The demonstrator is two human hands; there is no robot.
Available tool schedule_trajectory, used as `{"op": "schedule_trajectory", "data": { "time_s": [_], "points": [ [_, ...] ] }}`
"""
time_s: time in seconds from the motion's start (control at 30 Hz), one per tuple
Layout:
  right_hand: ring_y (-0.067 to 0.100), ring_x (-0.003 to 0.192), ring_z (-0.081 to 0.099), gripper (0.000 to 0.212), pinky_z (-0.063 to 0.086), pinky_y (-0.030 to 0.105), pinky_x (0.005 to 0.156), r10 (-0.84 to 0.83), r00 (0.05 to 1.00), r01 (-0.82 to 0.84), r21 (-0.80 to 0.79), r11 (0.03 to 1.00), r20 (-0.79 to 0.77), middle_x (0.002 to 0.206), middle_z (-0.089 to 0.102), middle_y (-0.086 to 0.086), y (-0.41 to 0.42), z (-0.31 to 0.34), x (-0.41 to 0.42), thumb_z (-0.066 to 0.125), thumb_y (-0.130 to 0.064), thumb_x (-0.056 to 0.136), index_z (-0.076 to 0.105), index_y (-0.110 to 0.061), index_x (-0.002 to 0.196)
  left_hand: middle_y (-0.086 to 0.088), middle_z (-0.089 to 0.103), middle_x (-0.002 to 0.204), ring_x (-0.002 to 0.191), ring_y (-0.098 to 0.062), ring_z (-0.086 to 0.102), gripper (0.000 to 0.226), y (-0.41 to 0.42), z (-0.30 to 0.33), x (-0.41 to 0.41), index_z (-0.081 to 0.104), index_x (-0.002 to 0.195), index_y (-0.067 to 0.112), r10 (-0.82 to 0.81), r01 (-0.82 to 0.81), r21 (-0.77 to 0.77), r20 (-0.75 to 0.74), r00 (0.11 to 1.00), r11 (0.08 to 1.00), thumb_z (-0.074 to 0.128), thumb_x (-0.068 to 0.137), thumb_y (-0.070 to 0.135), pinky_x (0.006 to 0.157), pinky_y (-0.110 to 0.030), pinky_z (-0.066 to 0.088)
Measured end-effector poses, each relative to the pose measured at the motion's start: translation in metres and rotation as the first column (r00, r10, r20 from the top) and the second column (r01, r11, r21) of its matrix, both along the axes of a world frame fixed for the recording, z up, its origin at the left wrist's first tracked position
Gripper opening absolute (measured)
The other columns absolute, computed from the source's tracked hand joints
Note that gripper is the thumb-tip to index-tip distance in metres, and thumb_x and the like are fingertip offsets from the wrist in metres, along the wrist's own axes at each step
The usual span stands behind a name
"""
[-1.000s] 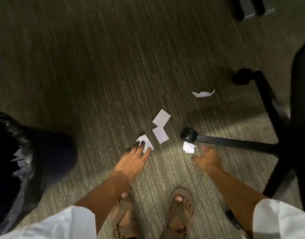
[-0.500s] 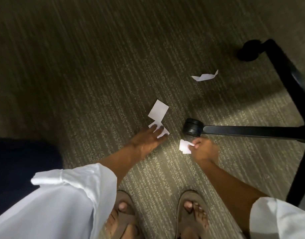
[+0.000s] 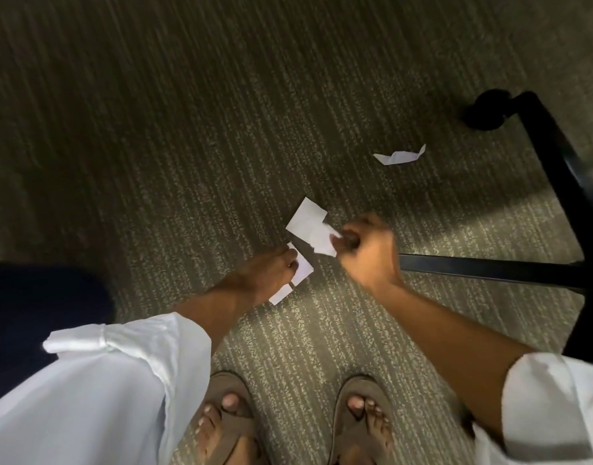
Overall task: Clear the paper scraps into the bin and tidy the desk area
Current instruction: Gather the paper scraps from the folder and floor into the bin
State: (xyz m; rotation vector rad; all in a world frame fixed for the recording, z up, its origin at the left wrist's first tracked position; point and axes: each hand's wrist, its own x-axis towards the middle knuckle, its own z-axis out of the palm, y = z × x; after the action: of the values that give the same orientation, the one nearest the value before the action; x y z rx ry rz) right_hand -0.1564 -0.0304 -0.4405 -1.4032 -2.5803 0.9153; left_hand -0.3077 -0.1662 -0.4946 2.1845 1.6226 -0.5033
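Down on the carpet (image 3: 221, 146) by your feet, you are gathering paper scraps. Your left hand (image 3: 264, 273) is pressing down, fingers curled, on a couple of white scraps (image 3: 301, 270), pinching them up. Your right hand (image 3: 365, 253) is closing into a fist around a small scrap (image 3: 325, 243), beside a larger square piece (image 3: 305, 219) lying flat. One torn scrap (image 3: 400, 157) is lying well apart, near the chair base (image 3: 557, 162). No bin is showing; next you are likely needing the remaining pieces, then the bin.
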Motion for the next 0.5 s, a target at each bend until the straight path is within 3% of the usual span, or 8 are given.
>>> {"op": "schedule_trajectory", "data": {
  "time_s": [0.17,0.23,0.3,0.5],
  "points": [
    [0.028,0.112,0.059,0.017,0.042,0.028,0.091,0.11,0.986,-0.1,-0.084,0.991,0.127,0.117,0.065,0.013,0.026,-0.024,-0.048,0.075,-0.027,0.083,0.075,-0.011,0.087,-0.018,0.026,0.155,0.143,-0.036,0.025,0.038,0.001,0.008,-0.005,0.053,0.13,0.005,0.114,-0.118,0.065,0.06,0.992,0.991,0.05,0.092,0.002,0.109,-0.045,0.037],
    [0.029,0.117,0.057,0.018,0.04,0.03,0.093,0.159,0.976,-0.142,-0.119,0.983,0.149,0.122,0.064,0.014,0.025,-0.033,-0.061,0.075,-0.026,0.083,0.075,-0.009,0.088,-0.018,0.028,0.155,0.143,-0.033,0.025,0.041,0.003,0.014,-0.007,0.047,0.137,0.001,0.28,-0.282,-0.021,0.201,0.939,0.959,0.046,0.097,0.005,0.114,-0.046,0.028],
    [0.031,0.113,0.059,0.018,0.044,0.033,0.092,0.191,0.972,-0.18,-0.089,0.98,0.136,0.12,0.066,0.015,0.023,-0.04,-0.068,0.077,-0.021,0.081,0.076,-0.005,0.088,-0.02,0.035,0.151,0.14,-0.033,0.028,0.04,0.003,0.017,-0.009,0.048,0.137,-0.002,0.326,-0.326,-0.041,0.238,0.915,0.944,0.043,0.099,0.008,0.115,-0.045,0.024],
    [0.036,0.097,0.066,0.013,0.053,0.037,0.081,0.262,0.948,-0.256,-0.058,0.965,0.18,0.102,0.072,0.019,0.025,-0.051,-0.069,0.075,-0.002,0.074,0.076,-0.004,0.086,-0.011,0.051,0.135,0.126,-0.031,0.048,0.035,-0.007,0.017,-0.01,0.067,0.116,0.015,0.082,-0.082,0.036,-0.007,0.997,0.996,0.049,0.088,0.007,0.094,-0.04,0.045]
  ]
}}
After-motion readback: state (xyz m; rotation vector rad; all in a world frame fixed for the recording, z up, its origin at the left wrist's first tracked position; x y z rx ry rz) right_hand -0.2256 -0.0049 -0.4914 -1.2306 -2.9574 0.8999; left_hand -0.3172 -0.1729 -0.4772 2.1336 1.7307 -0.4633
